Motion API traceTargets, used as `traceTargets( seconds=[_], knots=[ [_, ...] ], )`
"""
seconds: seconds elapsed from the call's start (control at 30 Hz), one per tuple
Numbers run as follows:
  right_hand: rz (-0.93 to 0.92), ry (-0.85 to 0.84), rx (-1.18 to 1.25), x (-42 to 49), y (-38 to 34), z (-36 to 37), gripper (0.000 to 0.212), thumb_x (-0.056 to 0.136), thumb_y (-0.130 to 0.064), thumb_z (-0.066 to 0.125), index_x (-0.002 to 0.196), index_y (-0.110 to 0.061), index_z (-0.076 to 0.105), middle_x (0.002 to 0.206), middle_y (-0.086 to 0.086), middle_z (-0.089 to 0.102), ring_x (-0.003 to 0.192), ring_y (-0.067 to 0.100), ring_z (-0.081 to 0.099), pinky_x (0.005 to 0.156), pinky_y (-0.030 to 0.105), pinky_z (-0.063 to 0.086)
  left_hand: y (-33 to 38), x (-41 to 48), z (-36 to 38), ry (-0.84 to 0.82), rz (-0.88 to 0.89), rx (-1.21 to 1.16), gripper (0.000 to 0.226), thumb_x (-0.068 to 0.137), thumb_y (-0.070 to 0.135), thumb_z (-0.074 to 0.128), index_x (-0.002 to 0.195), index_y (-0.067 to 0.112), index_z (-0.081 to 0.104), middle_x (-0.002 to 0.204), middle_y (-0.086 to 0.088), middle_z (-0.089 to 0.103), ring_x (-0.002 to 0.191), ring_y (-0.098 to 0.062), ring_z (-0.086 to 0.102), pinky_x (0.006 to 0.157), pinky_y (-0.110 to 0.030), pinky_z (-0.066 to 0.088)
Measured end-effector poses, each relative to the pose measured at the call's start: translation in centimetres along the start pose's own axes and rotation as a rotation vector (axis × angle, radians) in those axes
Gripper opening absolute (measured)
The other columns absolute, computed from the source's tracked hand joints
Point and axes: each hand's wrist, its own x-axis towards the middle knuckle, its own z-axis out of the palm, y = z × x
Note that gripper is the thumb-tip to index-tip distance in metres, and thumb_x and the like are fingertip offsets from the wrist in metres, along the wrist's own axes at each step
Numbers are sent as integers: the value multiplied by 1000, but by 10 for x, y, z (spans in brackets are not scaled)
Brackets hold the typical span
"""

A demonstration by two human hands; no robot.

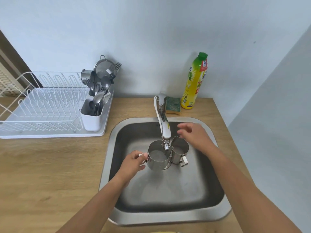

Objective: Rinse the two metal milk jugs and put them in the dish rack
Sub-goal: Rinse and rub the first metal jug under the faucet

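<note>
The label print on the yellow bottle [195, 81] is unreadably blurred.

The right hand [196, 137] is blurred; the dish rack [33, 122] is cropped left.

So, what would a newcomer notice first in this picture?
In the sink, under the tap, the left hand holds the left jug by its handle; the right hand hovers open over the right jug. A yellow soap bottle stands at the wall behind.
</note>
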Motion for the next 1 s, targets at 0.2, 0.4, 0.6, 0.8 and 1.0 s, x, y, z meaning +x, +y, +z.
traceTargets(
  seconds=[0.2,0.4,0.6,0.8,1.0],
  knots=[
    [-319,135,-291,50,-53,2,49,93,-32,60,140,-22,49,150,2,42,139,18,37,110,31,31,0,-1,-1,-14,17,-10,17,94,24,62,86,9,60,91,-10,64,79,-16,60,82,-33,56],
    [-338,-64,-651,92,-72,12,73,94,-42,55,154,-23,18,165,0,6,152,17,5,116,45,24,3,1,-4,-32,15,-18,18,93,27,63,86,11,62,93,-8,67,82,-17,62,81,-31,57],
    [-329,-126,-759,112,-76,21,62,100,-39,44,154,-16,23,164,2,11,150,20,15,115,42,26,8,0,-4,-31,25,-27,19,93,29,64,84,12,61,92,-6,67,85,-17,62,83,-35,58],
    [-380,-101,-832,117,-71,28,54,104,-33,37,153,-13,25,164,4,16,149,21,19,114,42,29,10,2,-3,-33,23,-37,19,93,30,64,85,12,62,94,-7,68,87,-17,63,81,-33,60],
    [-425,-82,-903,119,-70,30,52,105,-26,34,152,-7,24,162,10,19,150,24,19,116,43,28,9,2,-2,-42,20,-33,18,93,28,63,86,12,62,92,-7,66,85,-17,61,80,-33,59]
  ],
)
